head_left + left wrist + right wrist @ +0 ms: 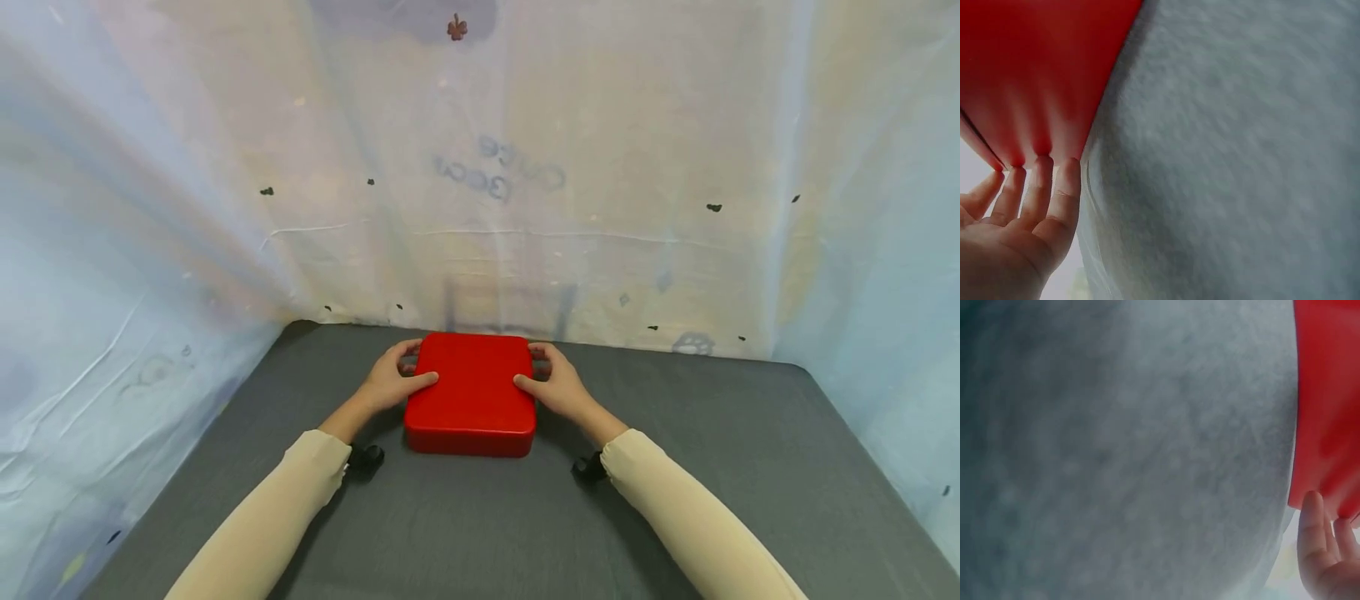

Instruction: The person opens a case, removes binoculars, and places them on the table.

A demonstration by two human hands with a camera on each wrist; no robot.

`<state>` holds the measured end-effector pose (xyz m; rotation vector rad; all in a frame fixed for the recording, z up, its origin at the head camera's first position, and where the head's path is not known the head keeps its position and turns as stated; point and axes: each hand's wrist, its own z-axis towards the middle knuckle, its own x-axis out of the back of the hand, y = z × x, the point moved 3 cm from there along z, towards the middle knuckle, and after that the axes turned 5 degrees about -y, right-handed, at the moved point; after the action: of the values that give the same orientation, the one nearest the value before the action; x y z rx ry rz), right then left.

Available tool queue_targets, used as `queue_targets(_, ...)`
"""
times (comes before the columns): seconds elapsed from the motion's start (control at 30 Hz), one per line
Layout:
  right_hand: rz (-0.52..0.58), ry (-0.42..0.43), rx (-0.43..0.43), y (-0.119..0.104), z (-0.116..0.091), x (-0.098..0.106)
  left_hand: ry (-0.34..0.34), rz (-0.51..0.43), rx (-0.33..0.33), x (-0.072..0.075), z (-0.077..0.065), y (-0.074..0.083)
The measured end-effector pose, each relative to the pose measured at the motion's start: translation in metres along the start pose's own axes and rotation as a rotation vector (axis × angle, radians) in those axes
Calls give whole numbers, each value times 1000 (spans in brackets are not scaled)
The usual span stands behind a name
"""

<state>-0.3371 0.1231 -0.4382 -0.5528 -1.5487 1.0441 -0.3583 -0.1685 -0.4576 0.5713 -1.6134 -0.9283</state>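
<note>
A glossy red box (pixel 472 379) with rounded corners lies on the grey table, a thin seam running along its side in the left wrist view. My left hand (pixel 393 375) grips its left side, thumb on the top face. Fingertips (pixel 1040 164) of that hand touch the side wall in the left wrist view. From the other side my right hand (pixel 558 382) holds the box, its thumb over the top edge. The right wrist view catches only part of that hand, with fingers (pixel 1313 531) at the red wall.
The dark grey tabletop (pixel 465 533) spreads around the box. A pale, patterned sheet (pixel 600 150) hangs behind the table and along both sides. Black wrist mounts (pixel 365 460) sit below the cream sleeves (pixel 262 517).
</note>
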Motion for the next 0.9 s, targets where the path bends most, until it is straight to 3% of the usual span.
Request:
queue_targets(0.3,-20,-1,-16,1,0,3,14,-2,-27,3,-9,-4)
queue_targets(0.47,13,9,-76,1,-6,2,7,-17,-27,3,-17,1)
queue_targets(0.73,132,3,-201,-3,-14,1,-6,-60,67,2,-25,8)
queue_targets(0.9,109,-22,-153,-8,-18,-2,-10,-90,63,2,-27,8)
